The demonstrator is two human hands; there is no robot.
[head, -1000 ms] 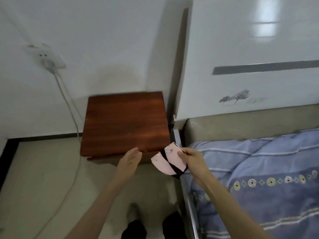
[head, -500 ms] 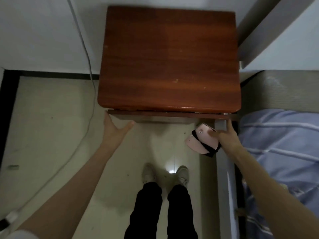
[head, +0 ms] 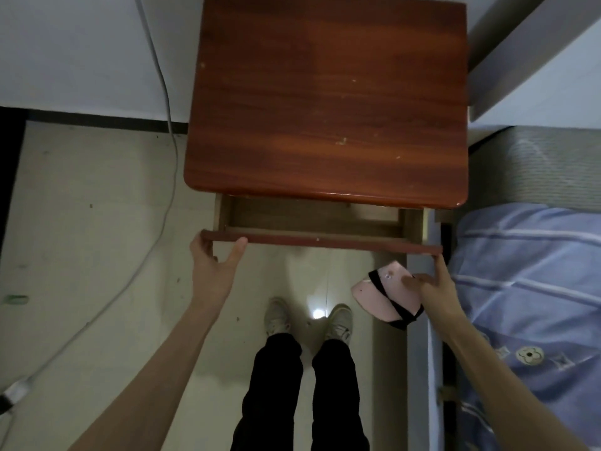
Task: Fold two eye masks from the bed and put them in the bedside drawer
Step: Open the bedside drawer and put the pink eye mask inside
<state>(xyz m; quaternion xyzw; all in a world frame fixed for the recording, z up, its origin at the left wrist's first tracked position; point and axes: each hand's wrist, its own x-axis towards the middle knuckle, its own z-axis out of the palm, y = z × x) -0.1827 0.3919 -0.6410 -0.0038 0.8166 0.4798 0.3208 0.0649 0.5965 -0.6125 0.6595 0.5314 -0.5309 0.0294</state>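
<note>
A reddish-brown bedside table (head: 325, 99) fills the upper middle. Its drawer (head: 322, 239) stands pulled partly out below the top, and the visible strip of its inside looks bare. My left hand (head: 213, 265) grips the drawer front at its left end, thumb over the edge. My right hand (head: 434, 284) touches the drawer front's right end with a fingertip while pinching a folded pink eye mask (head: 388, 296) with a black strap. Whether a second mask is folded inside it I cannot tell.
The bed with a blue striped quilt (head: 527, 288) lies to the right, its white frame rail (head: 419, 353) close beside the drawer. A white cable (head: 162, 203) trails down the wall and across the pale floor at left. My legs and shoes (head: 309, 317) are below the drawer.
My view dropped from the headboard down onto the bedside table. Both hands reached the drawer front and pulled it out. The pink eye mask stayed in my right hand.
</note>
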